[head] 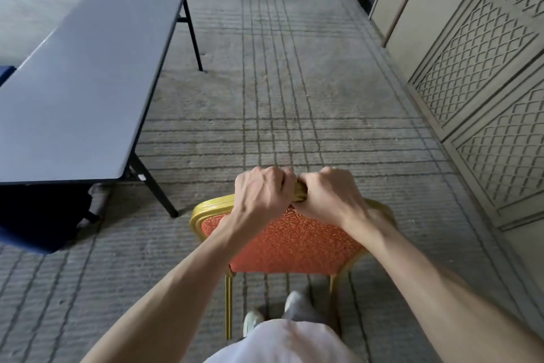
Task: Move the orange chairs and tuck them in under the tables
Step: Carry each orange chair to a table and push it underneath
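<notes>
An orange chair (290, 242) with a gold metal frame stands in front of me on the carpet, its patterned backrest facing me. My left hand (262, 192) and my right hand (331, 193) both grip the top rail of the backrest, side by side at its middle. A long grey folding table (85, 77) with black legs stands to the left, ahead of the chair and apart from it. The chair's seat and front legs are hidden behind the backrest.
A dark blue chair (35, 221) is partly under the near end of the table at the left. A panelled wall (482, 74) runs along the right side. Grey lined carpet (276, 68) stretches ahead between table and wall. My feet are below the chair.
</notes>
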{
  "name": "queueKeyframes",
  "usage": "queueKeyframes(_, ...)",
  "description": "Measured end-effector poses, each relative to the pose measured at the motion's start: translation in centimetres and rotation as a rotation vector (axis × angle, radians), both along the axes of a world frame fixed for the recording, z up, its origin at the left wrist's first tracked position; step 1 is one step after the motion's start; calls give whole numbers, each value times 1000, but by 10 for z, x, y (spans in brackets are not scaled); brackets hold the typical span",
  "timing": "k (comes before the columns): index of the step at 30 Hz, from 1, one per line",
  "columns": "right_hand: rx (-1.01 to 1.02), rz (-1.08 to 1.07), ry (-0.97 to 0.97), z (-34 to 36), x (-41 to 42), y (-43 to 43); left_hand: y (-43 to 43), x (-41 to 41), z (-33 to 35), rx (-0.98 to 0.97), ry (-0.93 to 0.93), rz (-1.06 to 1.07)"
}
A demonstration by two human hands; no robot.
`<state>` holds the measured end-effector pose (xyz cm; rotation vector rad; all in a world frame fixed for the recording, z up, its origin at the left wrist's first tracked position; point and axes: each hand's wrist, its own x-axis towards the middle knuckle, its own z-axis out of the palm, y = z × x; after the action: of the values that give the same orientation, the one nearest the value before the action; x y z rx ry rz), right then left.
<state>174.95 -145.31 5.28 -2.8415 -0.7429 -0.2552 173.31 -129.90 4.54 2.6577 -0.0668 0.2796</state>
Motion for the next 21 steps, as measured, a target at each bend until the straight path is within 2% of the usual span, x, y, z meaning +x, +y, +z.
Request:
queueKeyframes(3, -47, 12, -4, -19, 22, -11, -9, 24, -15, 23, 8, -35)
queueKeyframes(10, 4, -25, 69, -53, 112, -28, -29, 111, -47, 14, 89, -40)
queueKeyframes(16, 123, 17, 10, -53, 207, -34, -28, 199, -42, 45, -1, -19)
queueKeyframes(21, 135, 27, 1, -39, 285, -20, -17, 276, -27, 94, -24, 53)
